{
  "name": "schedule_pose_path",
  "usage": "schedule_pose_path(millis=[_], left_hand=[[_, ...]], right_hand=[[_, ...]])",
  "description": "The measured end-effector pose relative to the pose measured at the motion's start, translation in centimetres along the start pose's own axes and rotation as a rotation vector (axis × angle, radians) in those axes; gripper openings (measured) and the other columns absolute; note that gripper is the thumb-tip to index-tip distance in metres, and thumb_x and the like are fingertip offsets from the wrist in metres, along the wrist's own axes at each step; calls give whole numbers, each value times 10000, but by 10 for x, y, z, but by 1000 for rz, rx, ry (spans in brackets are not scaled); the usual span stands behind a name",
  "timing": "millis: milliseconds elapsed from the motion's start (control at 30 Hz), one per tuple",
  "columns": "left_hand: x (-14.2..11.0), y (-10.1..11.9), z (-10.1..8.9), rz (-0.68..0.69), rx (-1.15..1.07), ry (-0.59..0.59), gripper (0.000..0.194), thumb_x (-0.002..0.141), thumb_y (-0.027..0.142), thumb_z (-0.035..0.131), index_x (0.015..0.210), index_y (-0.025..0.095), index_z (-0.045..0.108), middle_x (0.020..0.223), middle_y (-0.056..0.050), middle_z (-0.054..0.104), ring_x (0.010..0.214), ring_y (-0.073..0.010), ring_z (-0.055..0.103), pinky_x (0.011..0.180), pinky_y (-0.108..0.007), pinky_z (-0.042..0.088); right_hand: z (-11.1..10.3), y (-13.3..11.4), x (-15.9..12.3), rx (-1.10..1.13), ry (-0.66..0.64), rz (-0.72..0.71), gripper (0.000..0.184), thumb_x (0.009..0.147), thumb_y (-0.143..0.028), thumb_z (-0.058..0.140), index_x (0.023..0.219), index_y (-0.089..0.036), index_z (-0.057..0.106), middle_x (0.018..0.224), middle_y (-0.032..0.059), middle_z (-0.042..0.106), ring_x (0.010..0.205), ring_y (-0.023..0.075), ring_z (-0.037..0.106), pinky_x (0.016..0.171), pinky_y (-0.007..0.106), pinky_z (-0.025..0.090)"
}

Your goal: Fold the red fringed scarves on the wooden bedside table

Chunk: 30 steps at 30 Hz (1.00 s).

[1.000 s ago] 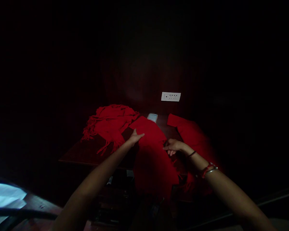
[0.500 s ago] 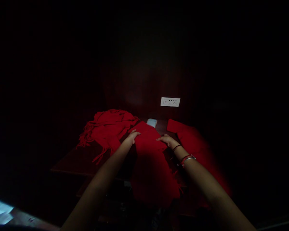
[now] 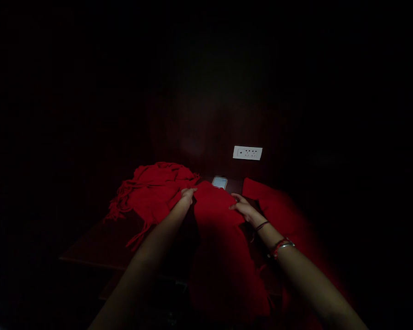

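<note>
One smoothed red scarf (image 3: 215, 206), edges gripped by the left hand (image 3: 188, 195) and right hand (image 3: 244, 209), lies between a rumpled scarf pile (image 3: 154, 190) and flatter red cloth (image 3: 278, 204).

Dim light reaches only the middle of the frame, where a dark reddish wall (image 3: 206, 133) carries a white socket plate (image 3: 248, 152). Below it stands a dark table (image 3: 99, 243); blackness hides the edges.

ok so i count two long red cloths (image 3: 223, 229) (image 3: 282, 208), one fringed red heap (image 3: 154, 190), two hands (image 3: 187, 195) (image 3: 243, 209), at least three bracelets (image 3: 262, 225), one socket panel (image 3: 248, 153), one table (image 3: 99, 243)
</note>
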State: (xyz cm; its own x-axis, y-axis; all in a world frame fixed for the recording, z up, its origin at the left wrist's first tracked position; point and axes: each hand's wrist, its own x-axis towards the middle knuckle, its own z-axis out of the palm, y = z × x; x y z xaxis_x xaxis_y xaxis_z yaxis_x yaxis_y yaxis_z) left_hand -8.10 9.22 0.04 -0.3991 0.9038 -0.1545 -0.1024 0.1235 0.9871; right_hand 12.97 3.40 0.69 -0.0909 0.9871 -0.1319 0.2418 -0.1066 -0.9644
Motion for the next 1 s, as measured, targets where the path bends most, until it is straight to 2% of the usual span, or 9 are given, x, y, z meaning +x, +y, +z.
schedule_pose_path(millis=[100,167,267,367,467,567,667,800,1000], left_hand=[[11,19,11,86,-6,53,288,744,195,545,1021,148,484,722,3,560,600,-88,549,504,-177,427],[20,32,18,130,3,66,337,741,202,540,1065,168,452,744,2,569,622,-90,560,522,-172,426],[30,38,23,139,69,79,424,704,193,574,1100,166,424,883,-47,579,767,-132,570,603,-195,427],[26,20,19,87,167,61,566,615,170,648,1123,135,400,1015,-123,544,916,-207,529,661,-238,410],[10,-7,7,45,222,-74,464,611,217,655,1032,140,477,931,-104,578,861,-211,541,613,-238,402],[-4,-22,-7,25,222,-281,209,664,285,609,823,156,563,707,-20,588,661,-138,544,507,-188,373],[-10,-23,-16,11,177,-429,183,701,341,568,723,159,564,620,17,552,545,-74,492,459,-144,339],[-8,-19,-20,-6,99,-554,179,707,331,571,714,155,542,656,10,549,519,-46,477,499,-146,373],[-3,-18,-32,32,59,-669,100,714,245,558,750,168,507,719,2,535,588,-58,497,551,-164,400]], right_hand=[[-7,-8,7,79,2,-166,704,558,-67,510,1215,-195,293,1102,57,507,868,128,554,721,222,456],[-10,-12,15,39,37,-231,696,591,-98,520,1231,-199,268,1122,58,498,897,126,545,744,221,449],[-11,-9,31,-197,115,-171,672,652,-127,501,1259,-179,217,1142,65,491,941,119,529,770,214,433],[-10,5,41,-404,151,-36,645,656,-126,508,1249,-116,255,1142,111,492,987,156,510,825,257,400],[-10,15,39,-445,148,-18,629,665,-168,528,1242,-100,288,1206,136,439,1066,183,452,893,277,341],[-11,11,29,-534,144,-82,619,690,-229,530,1249,-111,290,1254,123,393,1115,170,402,927,257,299],[-9,-2,22,-666,176,-126,589,716,-269,507,1241,-90,310,1239,141,402,1110,182,404,917,261,306],[1,-10,16,-773,162,-131,587,720,-275,502,1247,-94,317,1214,158,410,1091,205,422,891,270,330],[-5,8,18,-640,158,-77,661,600,-44,510,1230,-151,340,1128,100,496,1006,198,484,860,276,360]])
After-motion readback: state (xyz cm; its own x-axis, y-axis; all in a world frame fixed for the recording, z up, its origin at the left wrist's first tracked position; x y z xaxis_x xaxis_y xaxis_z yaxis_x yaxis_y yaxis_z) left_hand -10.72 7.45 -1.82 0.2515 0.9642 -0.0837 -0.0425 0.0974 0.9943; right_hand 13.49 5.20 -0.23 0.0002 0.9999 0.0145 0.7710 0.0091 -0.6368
